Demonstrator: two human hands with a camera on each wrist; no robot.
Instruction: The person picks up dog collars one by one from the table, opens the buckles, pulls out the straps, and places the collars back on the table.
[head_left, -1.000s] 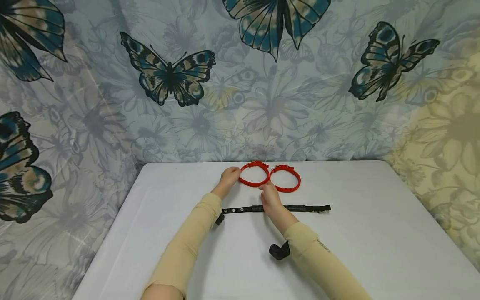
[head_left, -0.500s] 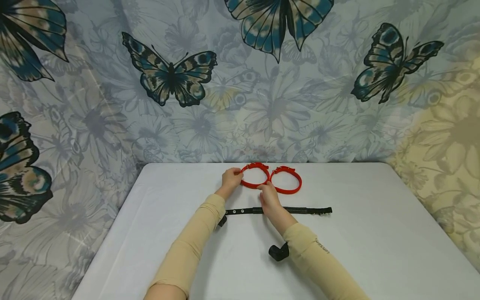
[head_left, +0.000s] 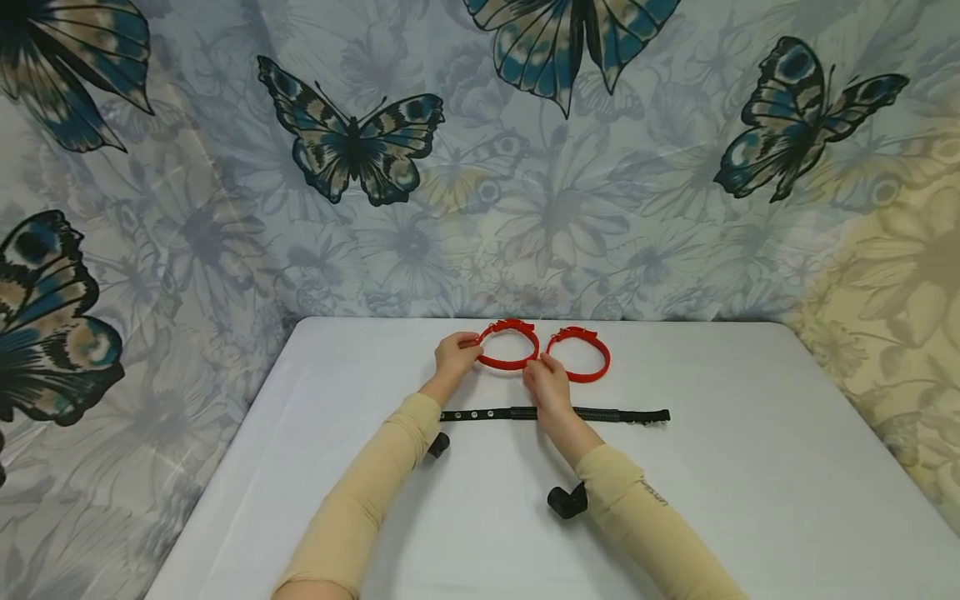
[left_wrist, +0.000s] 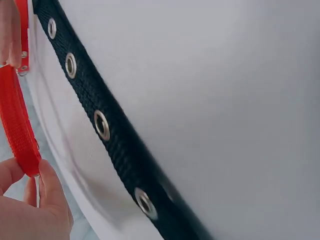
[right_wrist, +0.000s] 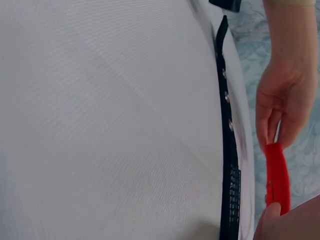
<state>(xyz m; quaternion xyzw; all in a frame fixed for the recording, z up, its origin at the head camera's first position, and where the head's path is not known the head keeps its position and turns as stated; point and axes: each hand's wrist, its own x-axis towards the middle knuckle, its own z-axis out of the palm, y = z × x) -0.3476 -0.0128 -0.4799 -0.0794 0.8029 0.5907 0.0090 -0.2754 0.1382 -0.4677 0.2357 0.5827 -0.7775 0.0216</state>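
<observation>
red strap loop is nr far edge of white table. l hand pinches its l side btwn thumb & fingers; r hand pinches its r side. 2nd red loop is just to the r. blk eyelet strap lies across table, closer in, partly hidden by r hand. butterfly-print cloth behind.

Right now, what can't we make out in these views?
Right red collar: head view, near-left part hidden behind the right hand.
Most of the right hand: right wrist view, cut off at bottom right.
Black block: head view, partly behind the right sleeve.
Sleeve print: head view, too small to read.
</observation>
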